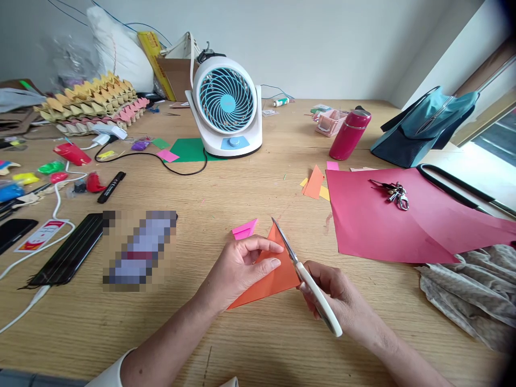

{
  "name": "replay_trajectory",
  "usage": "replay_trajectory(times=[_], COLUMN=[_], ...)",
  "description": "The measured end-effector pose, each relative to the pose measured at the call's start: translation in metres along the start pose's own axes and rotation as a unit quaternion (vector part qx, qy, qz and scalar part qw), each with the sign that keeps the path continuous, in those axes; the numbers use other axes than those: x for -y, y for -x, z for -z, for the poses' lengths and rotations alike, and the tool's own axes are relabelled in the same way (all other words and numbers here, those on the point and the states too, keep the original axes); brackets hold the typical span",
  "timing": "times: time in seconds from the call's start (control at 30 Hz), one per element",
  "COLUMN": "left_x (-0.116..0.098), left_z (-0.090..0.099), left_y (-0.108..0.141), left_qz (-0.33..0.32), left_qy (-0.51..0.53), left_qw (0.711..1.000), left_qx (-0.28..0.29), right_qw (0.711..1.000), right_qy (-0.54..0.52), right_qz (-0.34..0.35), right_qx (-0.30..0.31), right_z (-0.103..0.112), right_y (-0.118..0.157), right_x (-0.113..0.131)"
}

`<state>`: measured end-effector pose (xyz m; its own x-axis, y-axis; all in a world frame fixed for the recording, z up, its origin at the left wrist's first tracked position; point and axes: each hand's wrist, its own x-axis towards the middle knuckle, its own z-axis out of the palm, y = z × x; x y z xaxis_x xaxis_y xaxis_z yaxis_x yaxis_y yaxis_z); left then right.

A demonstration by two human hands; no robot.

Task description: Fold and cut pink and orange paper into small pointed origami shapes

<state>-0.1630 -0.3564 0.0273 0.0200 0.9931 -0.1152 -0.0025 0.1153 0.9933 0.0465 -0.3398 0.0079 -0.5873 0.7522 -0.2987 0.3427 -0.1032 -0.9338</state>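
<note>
A sheet of orange paper (288, 271) lies between the two grips, bright and flat-coloured, narrowing to a point at the top, with a straight lower edge slanting up toward the right grip; its left part is covered by the left hand (250, 260). That left grip has hold of the paper, thumb lying across its face and forefinger curved just above, a small gap between the tips; the remaining fingers are hidden. The right hand (328, 290) has its grip closed around the white handle of the scissors (307, 278), whose blades lie close together along the paper's right edge. Wood grain of the bench (193, 199) shows ahead of the left grip as far as the fan (228, 102), and the bench's near edge shows behind and left of it. Just ahead of the left grip lies a folded pink paper (244, 230), near the orange tip. Beyond the right grip are orange and yellow scraps (314, 184), then a red flask (349, 137). To the right grip's right, a large red sheet (363, 226) bearing keys (397, 196) and a crumpled cloth (471, 290) bound the room. Left of the left grip lie a pixelated object (143, 250) and a black marker (112, 187).
</note>
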Motion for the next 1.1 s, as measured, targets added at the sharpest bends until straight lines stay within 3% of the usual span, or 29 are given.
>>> replay_trajectory(times=[0.13, 0.23, 0.27, 0.33, 0.43, 0.57, 0.7, 0.83, 0.9, 0.97, 1.03, 1.1], left_x=[0.002, 0.005, 0.007, 0.009, 0.013, 0.016, 0.017, 0.019, 0.021, 0.023, 0.025, 0.027], left_z=[0.000, 0.001, 0.002, 0.003, 0.005, 0.008, 0.008, 0.006, 0.005, 0.005, 0.006, 0.005], left_y=[0.000, 0.000, 0.000, 0.000, -0.002, -0.004, -0.006, -0.007, -0.008, -0.008, -0.009, -0.009], left_qz=[-0.002, -0.004, -0.003, -0.001, -0.009, -0.024, -0.022, -0.018, -0.024, -0.028, -0.026, -0.022], left_qy=[-0.011, -0.023, -0.029, -0.041, -0.052, -0.043, -0.027, -0.012, -0.010, -0.010, -0.013, -0.017], left_qw=[1.000, 1.000, 1.000, 0.999, 0.998, 0.998, 0.999, 1.000, 1.000, 0.999, 1.000, 1.000], left_qx=[-0.001, -0.003, -0.006, -0.013, -0.022, -0.030, -0.031, -0.018, -0.016, -0.013, -0.005, 0.005], right_qw=[1.000, 0.986, 0.966, 0.888, 0.795, 0.764, 0.756, 0.754, 0.745, 0.752, 0.814, 0.911], right_qy=[0.012, 0.131, 0.205, 0.363, 0.494, 0.530, 0.521, 0.518, 0.517, 0.487, 0.394, 0.233], right_qz=[0.009, 0.024, 0.020, -0.026, -0.073, -0.156, -0.209, -0.201, -0.160, -0.072, 0.038, 0.112], right_qx=[-0.018, -0.101, -0.155, -0.280, -0.345, -0.332, -0.337, -0.351, -0.391, -0.438, -0.425, -0.322], right_z=[0.006, 0.030, 0.042, 0.069, 0.106, 0.134, 0.142, 0.141, 0.134, 0.122, 0.102, 0.078], right_y=[-0.002, -0.006, -0.008, -0.009, -0.006, 0.000, -0.001, 0.000, -0.001, -0.003, -0.007, -0.011], right_x=[-0.002, -0.009, -0.012, -0.020, -0.031, -0.039, -0.045, -0.046, -0.043, -0.039, -0.033, -0.026])
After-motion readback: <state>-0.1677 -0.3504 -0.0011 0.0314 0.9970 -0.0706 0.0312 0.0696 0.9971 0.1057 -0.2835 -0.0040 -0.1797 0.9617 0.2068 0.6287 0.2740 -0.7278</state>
